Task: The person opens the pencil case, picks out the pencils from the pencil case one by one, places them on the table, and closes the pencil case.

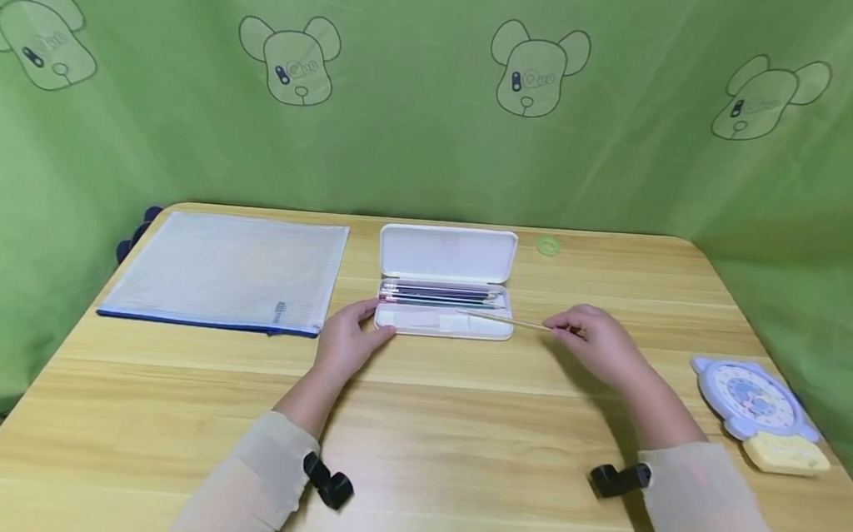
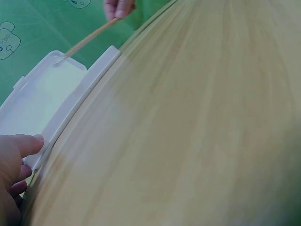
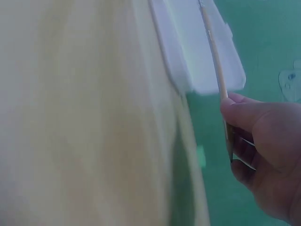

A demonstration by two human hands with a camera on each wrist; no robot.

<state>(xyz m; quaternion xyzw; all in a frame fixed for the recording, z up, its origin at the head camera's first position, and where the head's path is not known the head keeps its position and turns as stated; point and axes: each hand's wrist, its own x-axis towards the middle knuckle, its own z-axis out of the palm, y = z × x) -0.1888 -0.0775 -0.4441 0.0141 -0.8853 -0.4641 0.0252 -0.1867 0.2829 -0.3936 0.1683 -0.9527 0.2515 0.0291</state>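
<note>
A white pencil case (image 1: 447, 253) stands open on the table with its lid tipped back. Several pencils (image 1: 439, 293) lie along the back of its tray, and a pale white piece (image 1: 417, 319) lies in front of them. My left hand (image 1: 349, 339) holds the case by its left end, thumb on the front rim (image 2: 77, 101). Between thumb and fingers, my right hand (image 1: 595, 339) pinches a plain wooden pencil (image 3: 216, 61). Its sharpened tip points back toward the palm, while the silvery far end reaches over the right part of the tray.
A translucent zip pouch (image 1: 230, 271) with a blue edge lies to the left. Behind the case on the right is a small green ring (image 1: 547, 245). A purple toy clock (image 1: 754, 398) and a yellow block (image 1: 786, 454) sit at the right edge. Green curtain (image 1: 420, 157) surrounds the table.
</note>
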